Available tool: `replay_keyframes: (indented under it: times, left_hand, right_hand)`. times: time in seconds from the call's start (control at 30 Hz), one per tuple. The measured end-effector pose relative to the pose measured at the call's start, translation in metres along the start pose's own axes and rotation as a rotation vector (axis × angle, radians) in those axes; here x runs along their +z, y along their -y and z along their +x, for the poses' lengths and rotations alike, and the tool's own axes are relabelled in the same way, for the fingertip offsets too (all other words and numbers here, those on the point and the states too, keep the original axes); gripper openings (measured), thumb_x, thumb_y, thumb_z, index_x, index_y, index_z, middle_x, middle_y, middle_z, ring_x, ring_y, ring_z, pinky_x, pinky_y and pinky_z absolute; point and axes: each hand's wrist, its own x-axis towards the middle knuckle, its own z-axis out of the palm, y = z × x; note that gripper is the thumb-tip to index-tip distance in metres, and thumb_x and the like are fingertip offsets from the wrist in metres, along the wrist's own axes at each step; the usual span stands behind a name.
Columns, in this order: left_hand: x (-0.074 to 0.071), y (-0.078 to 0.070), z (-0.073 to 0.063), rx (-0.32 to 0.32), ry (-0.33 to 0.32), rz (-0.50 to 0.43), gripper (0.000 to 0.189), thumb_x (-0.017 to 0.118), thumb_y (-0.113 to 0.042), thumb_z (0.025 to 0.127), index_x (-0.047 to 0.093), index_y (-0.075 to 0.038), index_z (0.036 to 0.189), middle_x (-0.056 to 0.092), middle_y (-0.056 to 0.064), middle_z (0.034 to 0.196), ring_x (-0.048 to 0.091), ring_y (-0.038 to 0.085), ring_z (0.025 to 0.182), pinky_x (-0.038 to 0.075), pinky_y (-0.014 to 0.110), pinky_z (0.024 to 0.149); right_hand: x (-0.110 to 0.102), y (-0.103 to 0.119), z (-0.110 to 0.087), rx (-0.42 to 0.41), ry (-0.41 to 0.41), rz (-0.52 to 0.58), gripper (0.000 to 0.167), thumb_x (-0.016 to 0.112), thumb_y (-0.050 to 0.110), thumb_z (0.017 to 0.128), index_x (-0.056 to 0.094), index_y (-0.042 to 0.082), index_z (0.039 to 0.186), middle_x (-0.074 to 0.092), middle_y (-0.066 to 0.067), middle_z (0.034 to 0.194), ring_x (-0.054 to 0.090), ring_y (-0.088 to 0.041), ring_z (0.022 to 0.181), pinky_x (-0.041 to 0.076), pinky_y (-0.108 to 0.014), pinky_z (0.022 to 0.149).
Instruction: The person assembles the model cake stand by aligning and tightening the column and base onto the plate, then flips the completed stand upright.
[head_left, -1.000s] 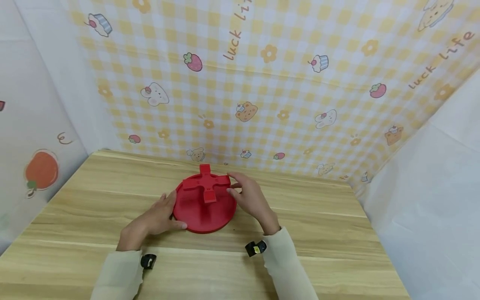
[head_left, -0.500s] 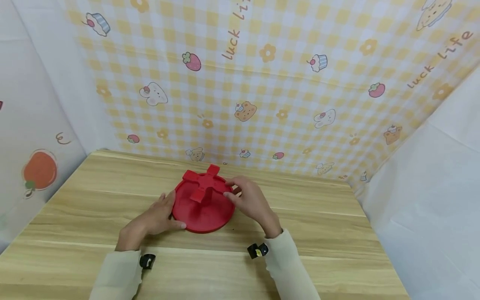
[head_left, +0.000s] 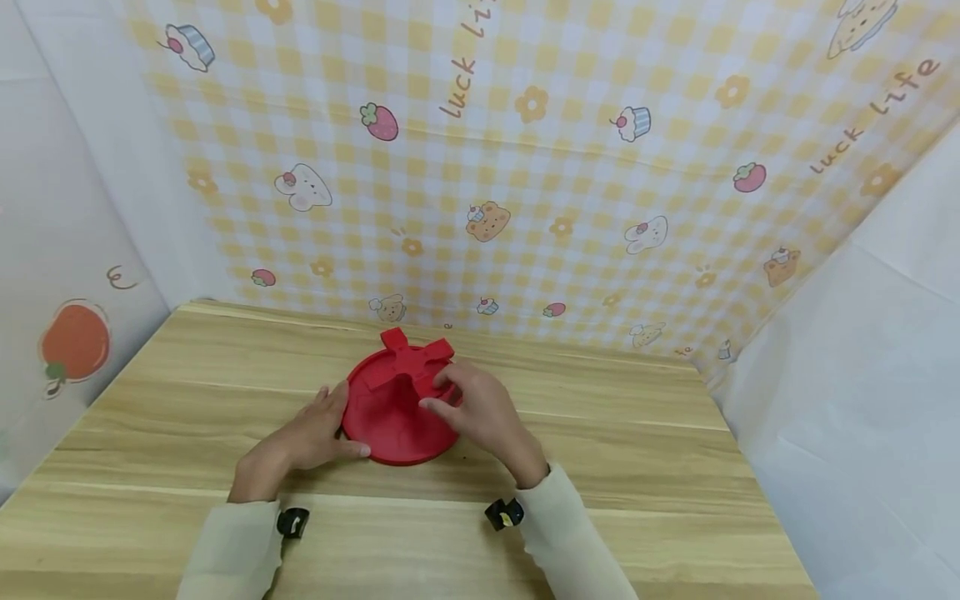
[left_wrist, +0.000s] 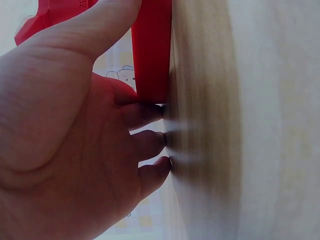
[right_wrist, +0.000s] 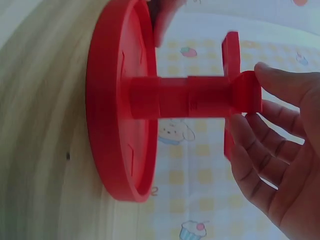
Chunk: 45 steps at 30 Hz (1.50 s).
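Observation:
A red stand rests on the table, made of a round base (head_left: pixel 405 437) with a raised rim, an upright post (right_wrist: pixel 175 97) and a four-armed cross-shaped top (head_left: pixel 408 360). My left hand (head_left: pixel 315 429) grips the base by its left side, thumb at the near rim and fingers along the far left edge. In the left wrist view, several fingertips (left_wrist: pixel 155 145) touch the tabletop. My right hand (head_left: pixel 480 408) holds the end of the cross's near right arm (right_wrist: pixel 247 92) between thumb and fingers. Part of that arm is hidden by the hand in the head view.
Underneath is a wood-grain table (head_left: pixel 637 467). Behind its back edge hangs a yellow checked cloth (head_left: pixel 450 183) with printed cartoons. White sheets (head_left: pixel 847 375) close off both sides. Each wrist wears a small black device (head_left: pixel 292 522).
The cross-shaped top has turned clockwise as seen from above, its held arm coming nearer. My right hand has swung left and toward me with it. The left hand and base stay almost still.

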Motion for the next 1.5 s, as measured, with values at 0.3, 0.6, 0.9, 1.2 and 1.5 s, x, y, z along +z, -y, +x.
replay_keyframes:
  times: [0.3, 0.6, 0.9, 1.2, 1.5]
  left_hand:
    - [0.002, 0.002, 0.0, 0.021, -0.011, 0.005, 0.114, 0.081, -0.044, 0.08, 0.013, 0.01, 0.154, 0.021, 0.033, 0.158, 0.008, 0.063, 0.141, 0.015, 0.073, 0.112]
    - [0.0, 0.002, 0.002, 0.016, -0.008, 0.016, 0.114, 0.081, -0.043, 0.08, 0.012, 0.007, 0.155, 0.019, 0.029, 0.16, 0.007, 0.06, 0.143, 0.015, 0.071, 0.114]
    - [0.002, 0.003, 0.0, 0.008, 0.001, 0.015, 0.116, 0.081, -0.045, 0.078, 0.014, 0.011, 0.153, 0.02, 0.033, 0.158, 0.007, 0.061, 0.142, 0.015, 0.072, 0.113]
    - [0.0, 0.001, 0.0, 0.013, -0.003, 0.029, 0.112, 0.079, -0.044, 0.081, 0.014, 0.012, 0.153, 0.017, 0.032, 0.159, 0.006, 0.061, 0.143, 0.013, 0.07, 0.115]
    - [0.001, -0.001, -0.001, -0.008, 0.008, 0.02, 0.114, 0.081, -0.043, 0.08, 0.014, 0.015, 0.151, 0.017, 0.035, 0.158, 0.006, 0.061, 0.143, 0.014, 0.07, 0.114]
  right_hand:
    - [0.01, 0.016, -0.001, 0.008, -0.029, -0.041, 0.026, 0.08, 0.031, 0.084, 0.068, 0.013, 0.098, 0.064, 0.004, 0.09, 0.06, -0.011, 0.077, 0.049, -0.014, 0.065]
    - [-0.006, 0.005, 0.008, 0.083, -0.145, 0.076, 0.037, 0.073, 0.02, 0.091, 0.065, 0.005, 0.124, 0.061, -0.01, 0.126, 0.059, -0.027, 0.115, 0.058, -0.042, 0.089]
    - [-0.006, -0.01, 0.014, 0.178, 0.004, 0.086, 0.047, 0.067, 0.015, 0.095, 0.054, 0.003, 0.139, 0.062, -0.012, 0.133, 0.06, -0.029, 0.12, 0.054, -0.042, 0.097]
    - [-0.012, 0.002, 0.006, 0.189, 0.02, 0.015, 0.029, 0.07, 0.014, 0.093, 0.069, 0.005, 0.12, 0.072, -0.006, 0.111, 0.066, -0.018, 0.096, 0.056, -0.028, 0.078]
    - [-0.011, 0.007, 0.004, 0.228, 0.015, 0.044, 0.035, 0.073, 0.013, 0.091, 0.067, 0.004, 0.124, 0.072, -0.006, 0.106, 0.062, -0.013, 0.077, 0.052, -0.016, 0.059]
